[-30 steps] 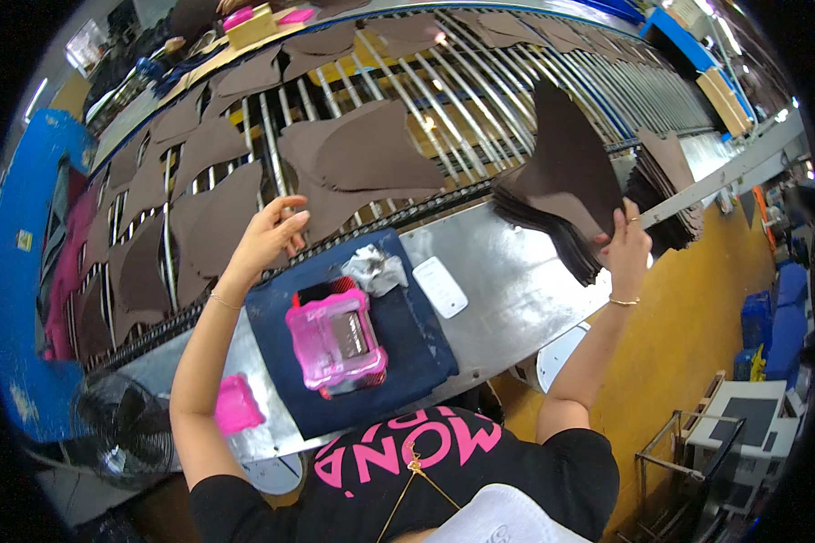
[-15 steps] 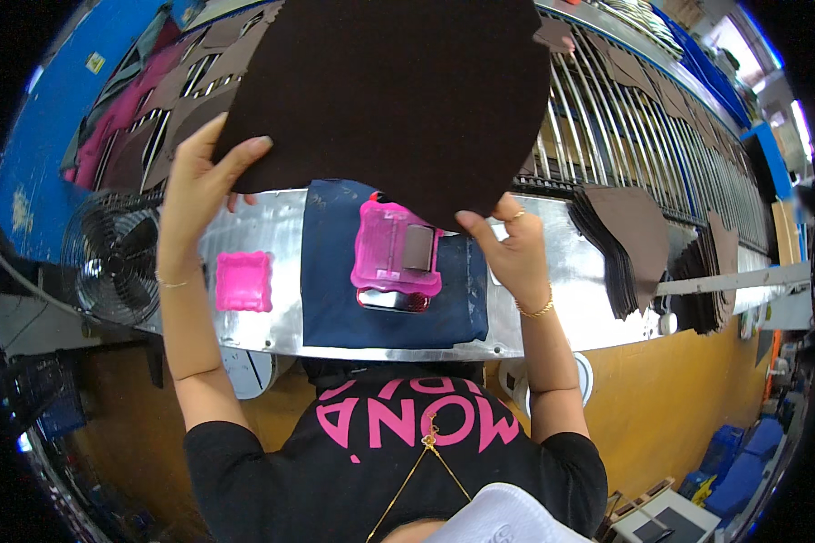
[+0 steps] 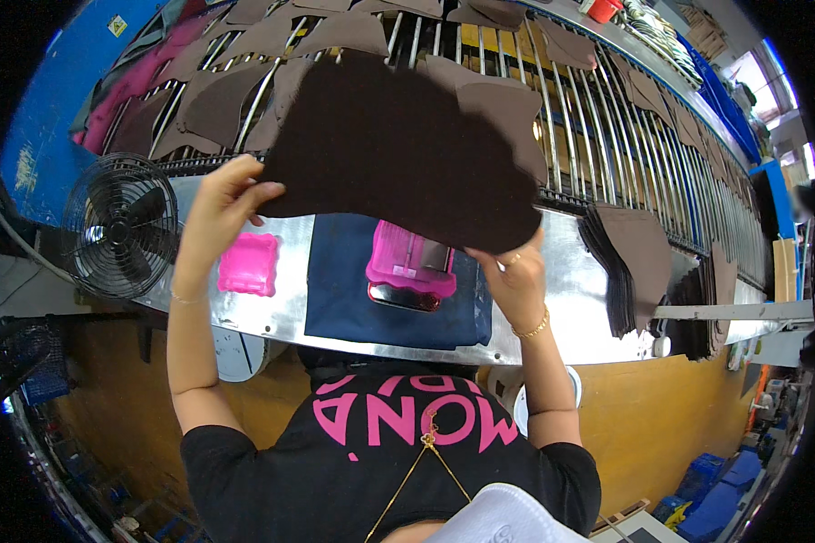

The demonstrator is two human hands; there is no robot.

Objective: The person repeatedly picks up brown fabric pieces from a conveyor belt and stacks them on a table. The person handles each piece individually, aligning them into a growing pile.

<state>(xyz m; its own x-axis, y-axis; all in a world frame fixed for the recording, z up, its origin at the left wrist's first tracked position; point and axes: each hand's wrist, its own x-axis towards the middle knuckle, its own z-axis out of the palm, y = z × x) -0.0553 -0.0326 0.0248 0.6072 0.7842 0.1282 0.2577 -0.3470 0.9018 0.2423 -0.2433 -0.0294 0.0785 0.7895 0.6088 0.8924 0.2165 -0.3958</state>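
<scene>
Between my two hands a large dark brown cut piece of sheet material (image 3: 389,154) is stretched out above the table, its far edge blurred. My left hand (image 3: 229,204) pinches its near left corner between thumb and fingers. At the near right corner, my right hand (image 3: 518,276) grips it with the thumb on top and the fingers partly hidden. Beneath the piece, a pink plastic basket (image 3: 385,262) with a dark block inside is partly covered. A shiny red-edged object (image 3: 403,298) lies against the basket's near side, on a dark blue cloth (image 3: 349,317).
Brown cut pieces (image 3: 340,34) lie across a rack of metal rods (image 3: 598,136) beyond the table. On the metal table (image 3: 552,317) are a small pink tray (image 3: 248,264) and stacks of brown pieces (image 3: 638,262) at right. A round fan (image 3: 119,231) stands left; a white bar (image 3: 733,311) juts in from the right.
The brown piece now looks smaller and lower in view, uncovering rods and pieces behind it. My left hand has shifted slightly right and my right hand slightly down; both keep their hold.
</scene>
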